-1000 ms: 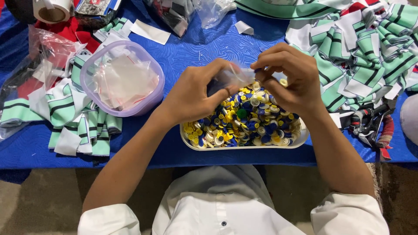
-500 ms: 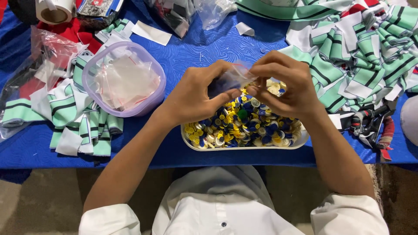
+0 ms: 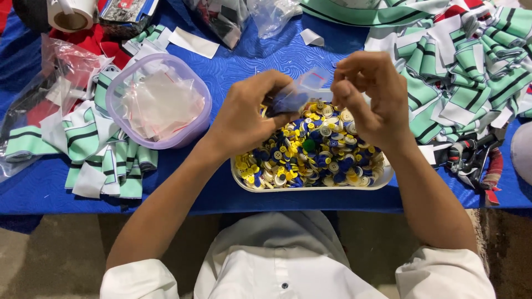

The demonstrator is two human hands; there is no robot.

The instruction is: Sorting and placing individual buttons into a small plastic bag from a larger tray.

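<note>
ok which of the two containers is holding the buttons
The white tray right under both hands, heaped with yellow, blue and white buttons. The round lilac tub to its left holds only clear plastic bags.

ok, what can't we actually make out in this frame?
Head view only:
- small clear bag: contents unreadable, blurred and covered by the left hand and right hand.
- tray of buttons: far rim hidden behind both hands.
- tape roll: cut off by the top edge.
- lilac tub: its clear bags too crumpled to count.

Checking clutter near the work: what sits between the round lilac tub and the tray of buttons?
Head view: the left hand and forearm cross that gap between lilac tub and button tray; under them, only blue table cover.
</note>
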